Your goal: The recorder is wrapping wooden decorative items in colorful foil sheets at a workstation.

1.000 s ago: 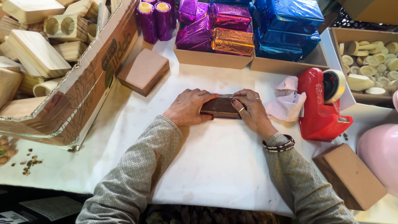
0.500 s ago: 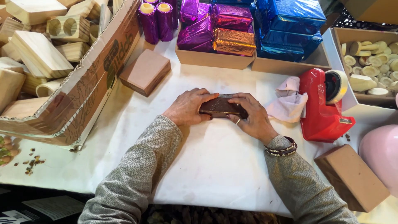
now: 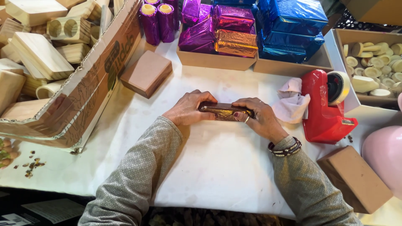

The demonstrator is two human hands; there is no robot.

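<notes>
At table centre, on white paper [image 3: 217, 167], both hands clasp a small bronze foil-wrapped block [image 3: 226, 112]; its ends are hidden under the fingers. Left hand [image 3: 188, 109] curls over its left end, right hand [image 3: 259, 117] grips the right end, thumb along the front. Beside them lie crumpled pink tissue [image 3: 291, 102], a glossy red tape dispenser [image 3: 324, 109] and plain brown blocks [image 3: 146, 73], one cut off at the lower right.

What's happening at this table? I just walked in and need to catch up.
A person presses a small block wrapped in dark shiny foil on the white table, the left hand at one end and the right hand at the other. A red tape dispenser stands to the right, with trays of foil-wrapped blocks behind.
</notes>
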